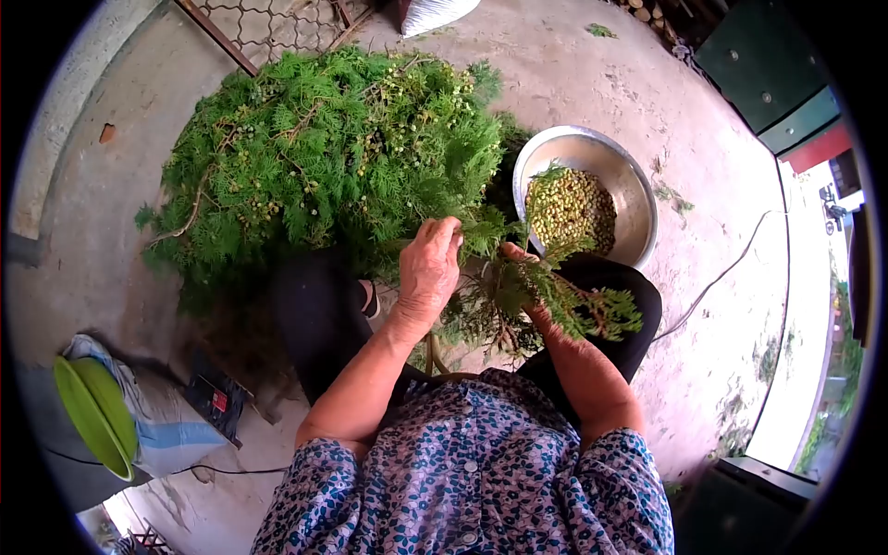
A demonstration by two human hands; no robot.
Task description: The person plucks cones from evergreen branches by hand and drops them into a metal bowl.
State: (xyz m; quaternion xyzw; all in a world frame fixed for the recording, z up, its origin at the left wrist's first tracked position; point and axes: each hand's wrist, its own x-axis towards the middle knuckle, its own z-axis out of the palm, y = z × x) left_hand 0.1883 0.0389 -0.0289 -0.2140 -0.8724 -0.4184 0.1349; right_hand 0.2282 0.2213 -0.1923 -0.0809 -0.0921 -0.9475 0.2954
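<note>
A leafy green branch (578, 301) lies across my right hand (525, 264), which is closed on it and partly covered by its leaves. My left hand (432, 264) is beside it at the edge of the foliage, its fingers bent together near a green sprig; what they pinch is too small to make out. In front of me rises a large heap of green branches (314, 148) with small pale round cones on it. A metal bowl (636, 176) at the right of the heap holds many small yellow-green and brown cones (573, 208).
My knees flank the work area. At the lower left are a green basin (88, 416) and a white-blue sack (171, 439). A white sack (435, 14) and a metal grate (268, 28) lie beyond the heap. A cable (721, 277) runs along the floor at right.
</note>
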